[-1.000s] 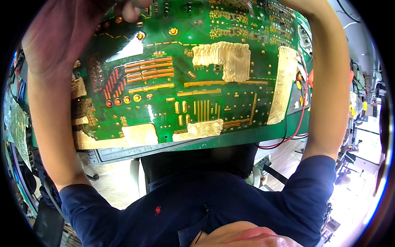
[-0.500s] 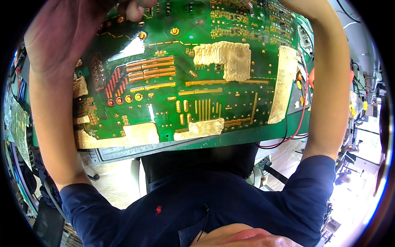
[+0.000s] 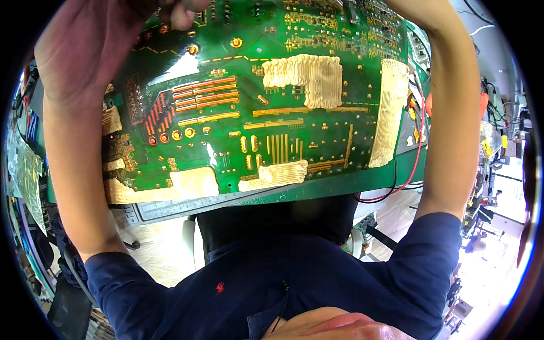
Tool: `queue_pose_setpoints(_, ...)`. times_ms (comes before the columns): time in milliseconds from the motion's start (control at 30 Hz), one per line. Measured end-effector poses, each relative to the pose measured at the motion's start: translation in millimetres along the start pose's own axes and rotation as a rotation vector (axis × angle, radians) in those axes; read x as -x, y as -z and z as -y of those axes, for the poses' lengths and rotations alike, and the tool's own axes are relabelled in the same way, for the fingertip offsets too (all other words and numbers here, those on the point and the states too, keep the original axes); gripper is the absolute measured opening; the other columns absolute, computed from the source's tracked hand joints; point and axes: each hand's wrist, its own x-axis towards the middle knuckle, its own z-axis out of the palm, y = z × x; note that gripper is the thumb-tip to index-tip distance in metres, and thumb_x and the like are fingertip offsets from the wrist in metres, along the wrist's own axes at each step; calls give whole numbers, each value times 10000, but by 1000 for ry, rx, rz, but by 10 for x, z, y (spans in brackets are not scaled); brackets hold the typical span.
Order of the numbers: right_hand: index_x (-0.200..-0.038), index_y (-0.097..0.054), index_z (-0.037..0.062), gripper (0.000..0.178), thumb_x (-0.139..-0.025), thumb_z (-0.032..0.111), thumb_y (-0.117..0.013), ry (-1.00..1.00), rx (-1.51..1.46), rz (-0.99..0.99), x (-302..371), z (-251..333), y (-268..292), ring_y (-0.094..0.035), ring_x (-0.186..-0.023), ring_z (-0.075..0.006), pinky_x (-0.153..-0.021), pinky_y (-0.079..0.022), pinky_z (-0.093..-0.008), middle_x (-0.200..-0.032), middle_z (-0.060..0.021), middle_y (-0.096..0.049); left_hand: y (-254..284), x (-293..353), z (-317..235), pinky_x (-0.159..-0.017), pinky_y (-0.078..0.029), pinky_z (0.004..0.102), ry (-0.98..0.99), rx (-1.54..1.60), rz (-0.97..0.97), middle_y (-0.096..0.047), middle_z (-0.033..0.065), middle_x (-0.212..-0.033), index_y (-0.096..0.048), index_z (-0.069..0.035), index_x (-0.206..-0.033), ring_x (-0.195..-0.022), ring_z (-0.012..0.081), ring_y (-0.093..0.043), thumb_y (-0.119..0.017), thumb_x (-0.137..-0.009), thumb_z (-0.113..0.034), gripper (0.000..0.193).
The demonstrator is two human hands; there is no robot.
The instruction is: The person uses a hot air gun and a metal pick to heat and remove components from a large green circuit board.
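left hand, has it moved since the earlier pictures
No, not clearly: the left hand keeps about the same place, its fingertips up and left of the nearest orange ring on the board.

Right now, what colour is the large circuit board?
Green; the circuit board shows best in the head view.

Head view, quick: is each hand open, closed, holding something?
Left hand: over circuit board, fingers partly cropped; cannot tell.
Right hand: mostly cropped; cannot tell.

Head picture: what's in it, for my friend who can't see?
A green circuit board with cream patches lies before someone in a navy shirt. Their left hand is at its upper left; the right hand is out of view.
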Motion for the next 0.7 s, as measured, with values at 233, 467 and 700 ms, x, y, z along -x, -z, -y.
queue_pose_setpoints(233, -885, -674, 27, 397, -1010, 396, -598, 8, -189, -468, 447, -112, 20, -506, -569, -44, -539, -382, -198, -637, 18, -575, 236, 17, -22, -688, -322, 284, -15, 12, 15, -469, 65, -868, -495, 67, -1363, -733, 159, -387, -464, -977, -546, 725)
queue_pose_setpoints(467, -891, -667, -7, 304, -1002, 271, -612, 36, -553, -442, 753, -437, -36, -567, -503, -69, -452, -413, -192, -649, -46, -639, 280, 101, -102, -692, -318, 284, -1, -36, -4, -466, 62, -866, -495, 67, -1362, -736, 158, -382, -465, -976, -548, 727)
queue_pose_setpoints(700, -1205, -604, -56, 279, -1014, 140, -552, 20, -797, -376, 912, -834, 173, -498, -709, -102, -608, -378, -249, -807, -35, -571, -74, -51, -28, -695, -315, 283, -12, -78, 19, -462, 60, -863, -496, 67, -1362, -739, 157, -378, -466, -975, -549, 728)
